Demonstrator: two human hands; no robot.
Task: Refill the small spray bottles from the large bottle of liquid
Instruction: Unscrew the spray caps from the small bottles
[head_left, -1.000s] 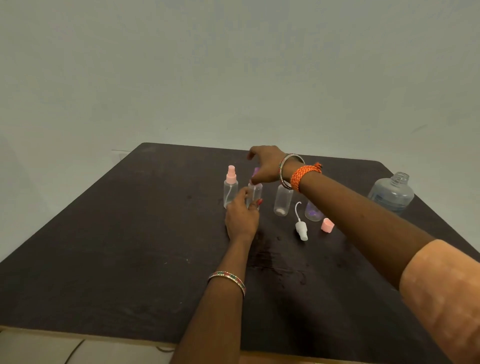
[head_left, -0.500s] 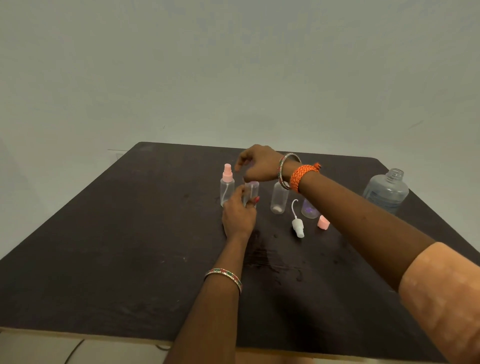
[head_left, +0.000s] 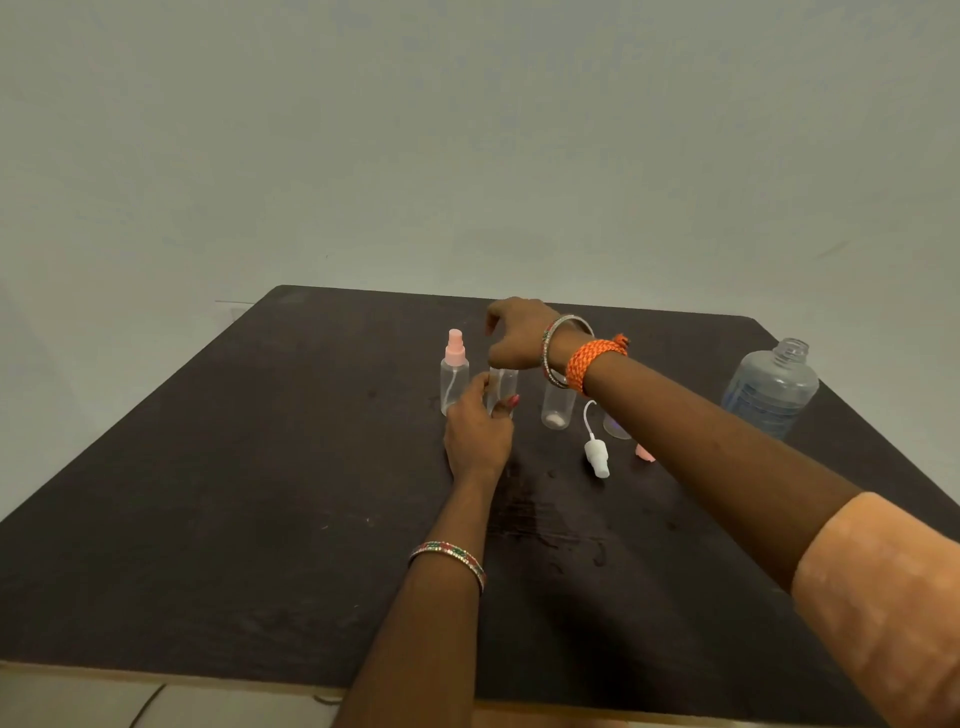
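Toward the table's (head_left: 260, 493) far edge, left hand (head_left: 478, 431) grips an upright small bottle (head_left: 503, 387); right hand (head_left: 517, 335) curled over its hidden top, hold unclear.

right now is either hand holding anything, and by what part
The left hand grips a small clear bottle round its lower body. The right hand is above its top; what it holds cannot be told.

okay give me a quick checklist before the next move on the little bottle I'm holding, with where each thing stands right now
1. Small bottle steadied upright by the left hand: ok.
2. Right hand above that bottle's top: ok; whether it holds a cap: cannot tell.
3. Pink-capped spray bottle upright, close beside the left hand: ok, mind knocking it.
4. Open bottle upright, no cap on it: ok.
5. White sprayer head lying loose on the table: ok.
6. Large bottle uncapped, upright at the right: ok.
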